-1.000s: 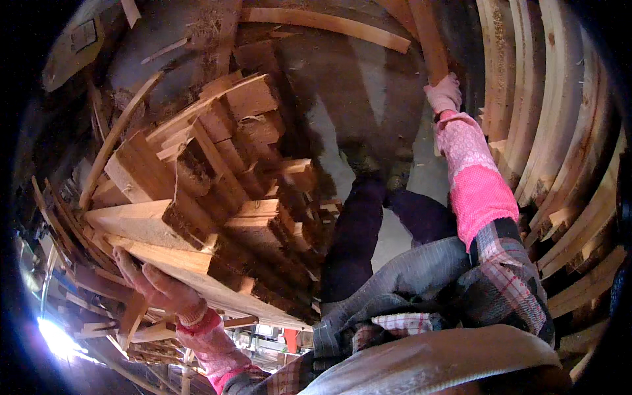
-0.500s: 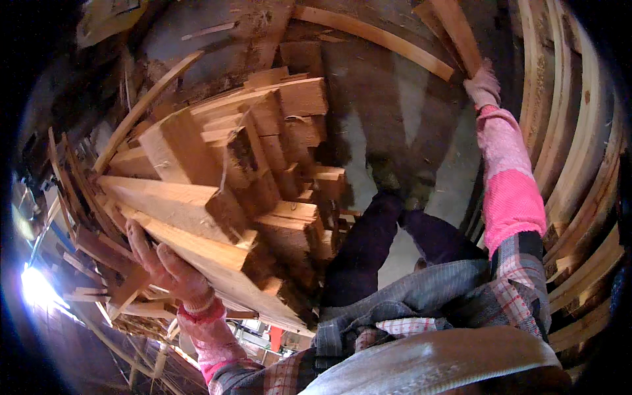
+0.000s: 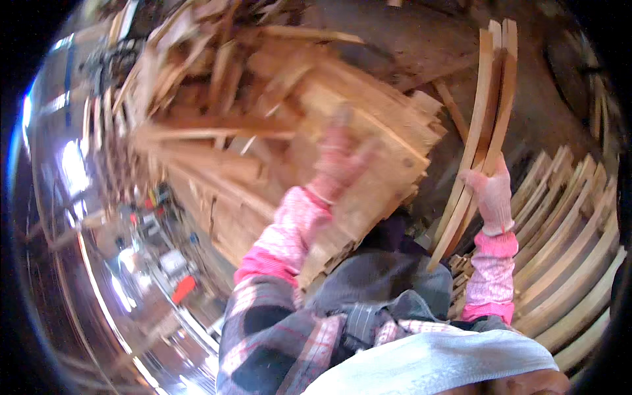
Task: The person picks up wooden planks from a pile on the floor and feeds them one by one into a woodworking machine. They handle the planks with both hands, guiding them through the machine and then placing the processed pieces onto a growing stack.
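Observation:
My right hand (image 3: 492,197), in a pale pinkish glove, is wrapped round a bundle of long, narrow wooden strips (image 3: 486,99). The strips stand up lengthwise in front of me, their lower ends close to my apron. My left hand (image 3: 339,161), gloved too and blurred by motion, is over the stack of sawn boards (image 3: 388,148). Its fingers are spread, with nothing seen in them. Whether it touches the board under it I cannot tell.
Left of the stack lie loose planks and offcuts (image 3: 217,79). On the right, long wooden strips (image 3: 559,263) lie side by side. A cluttered area with a red object (image 3: 184,288) is at the lower left. Dark floor (image 3: 421,39) shows beyond the stack.
My view has swung round. My left hand has moved from the side of the pile to over its top. My right hand has brought the wooden strips nearer, and more of them show.

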`<state>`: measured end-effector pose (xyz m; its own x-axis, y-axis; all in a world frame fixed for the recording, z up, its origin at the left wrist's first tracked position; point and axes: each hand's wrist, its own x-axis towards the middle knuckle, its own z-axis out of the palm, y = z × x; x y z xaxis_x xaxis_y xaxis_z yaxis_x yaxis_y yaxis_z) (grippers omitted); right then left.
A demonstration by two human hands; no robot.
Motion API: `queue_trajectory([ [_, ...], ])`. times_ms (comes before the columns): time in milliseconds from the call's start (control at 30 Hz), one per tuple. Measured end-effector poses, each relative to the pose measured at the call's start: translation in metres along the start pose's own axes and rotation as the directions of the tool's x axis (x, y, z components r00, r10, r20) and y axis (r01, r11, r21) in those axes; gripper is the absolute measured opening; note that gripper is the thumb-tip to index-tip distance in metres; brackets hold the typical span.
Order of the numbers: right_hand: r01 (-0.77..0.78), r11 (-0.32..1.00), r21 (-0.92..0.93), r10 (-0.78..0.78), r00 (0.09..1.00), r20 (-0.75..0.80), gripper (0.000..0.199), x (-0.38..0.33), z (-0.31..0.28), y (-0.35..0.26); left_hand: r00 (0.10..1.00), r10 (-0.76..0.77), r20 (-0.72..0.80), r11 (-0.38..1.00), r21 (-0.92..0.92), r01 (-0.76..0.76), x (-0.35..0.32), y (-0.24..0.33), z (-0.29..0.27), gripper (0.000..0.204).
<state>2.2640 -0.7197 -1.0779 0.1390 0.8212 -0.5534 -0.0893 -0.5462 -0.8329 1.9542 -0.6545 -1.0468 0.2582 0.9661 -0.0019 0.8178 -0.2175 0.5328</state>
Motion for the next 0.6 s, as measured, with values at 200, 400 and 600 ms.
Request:
queue_trajectory([
  [200, 0.107, 0.968, -0.226, -0.025, 0.941, 0.338, 0.056, -0.101, 0.162, -0.144, 0.942, -0.328, 0.063, 0.303, -0.938, 0.169, -0.064, 0.094, -0.106, 0.062],
  [400, 0.698, 0.697, -0.167, -0.306, 0.500, 0.810, 0.090, -0.090, 0.263, -0.253, 0.792, -0.528, -0.308, 0.585, -0.807, 0.076, -0.023, 0.021, -0.298, 0.040],
  [600, 0.481, 0.876, -0.016, -0.454, 0.836, 0.308, 0.040, -0.030, 0.175, -0.171, 0.803, 0.061, -0.594, 0.695, 0.602, 0.393, 0.030, 0.004, -0.351, 0.055],
])
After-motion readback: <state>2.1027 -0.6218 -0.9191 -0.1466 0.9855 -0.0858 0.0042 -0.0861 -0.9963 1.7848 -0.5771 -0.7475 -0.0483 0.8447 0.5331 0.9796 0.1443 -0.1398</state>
